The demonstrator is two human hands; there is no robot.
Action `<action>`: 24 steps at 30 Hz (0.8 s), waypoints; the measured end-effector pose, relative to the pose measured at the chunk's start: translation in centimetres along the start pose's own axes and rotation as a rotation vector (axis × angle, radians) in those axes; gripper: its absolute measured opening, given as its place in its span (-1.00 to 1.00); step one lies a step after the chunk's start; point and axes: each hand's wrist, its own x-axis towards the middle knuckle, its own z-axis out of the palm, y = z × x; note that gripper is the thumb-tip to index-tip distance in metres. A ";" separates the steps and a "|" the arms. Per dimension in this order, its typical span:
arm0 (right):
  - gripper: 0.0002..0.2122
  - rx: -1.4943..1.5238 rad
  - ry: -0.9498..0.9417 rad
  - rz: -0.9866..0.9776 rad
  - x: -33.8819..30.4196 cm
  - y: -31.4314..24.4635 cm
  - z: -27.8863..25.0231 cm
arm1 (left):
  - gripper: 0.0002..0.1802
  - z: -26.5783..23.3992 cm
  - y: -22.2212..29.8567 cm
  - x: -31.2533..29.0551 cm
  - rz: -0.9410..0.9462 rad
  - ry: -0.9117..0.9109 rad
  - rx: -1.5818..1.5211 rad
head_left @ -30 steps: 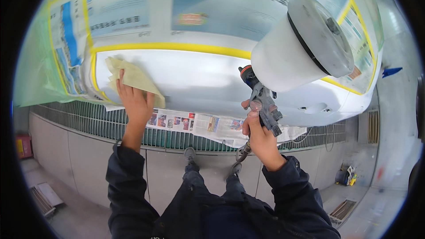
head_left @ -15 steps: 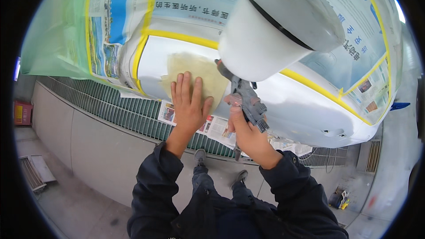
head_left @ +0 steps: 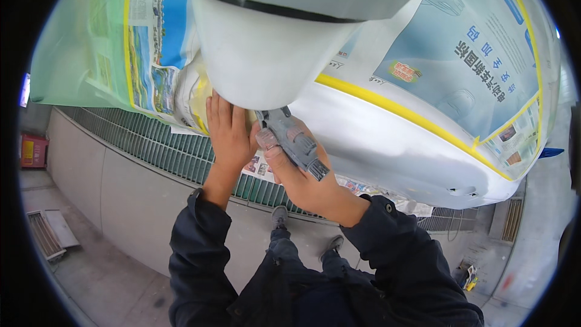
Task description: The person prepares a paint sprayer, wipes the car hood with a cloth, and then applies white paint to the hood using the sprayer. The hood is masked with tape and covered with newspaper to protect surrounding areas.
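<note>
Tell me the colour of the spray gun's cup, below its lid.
The cup is whitish, seen best in the head view.

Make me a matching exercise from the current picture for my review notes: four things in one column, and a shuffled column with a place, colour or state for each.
Things
1. spray gun
2. masking tape
3. plastic sheeting
4. box

Place, colour or state
A. translucent green
B. red, at the far left
C. in the person's right hand
D. yellow

Pairs: 1-C, 2-D, 3-A, 4-B
</note>
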 end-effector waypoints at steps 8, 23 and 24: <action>-0.53 0.006 0.003 0.004 -0.8 -0.5 -1.3 | -0.23 -0.1 -1.8 2.4 0.003 -0.077 0.007; -0.61 -0.014 0.200 0.011 -10.1 0.3 -8.4 | -0.31 5.0 5.0 0.7 0.324 -0.031 -0.059; -0.65 -0.007 0.236 -0.045 -11.1 0.2 -9.3 | -0.35 4.7 6.9 0.9 0.322 -0.107 -0.033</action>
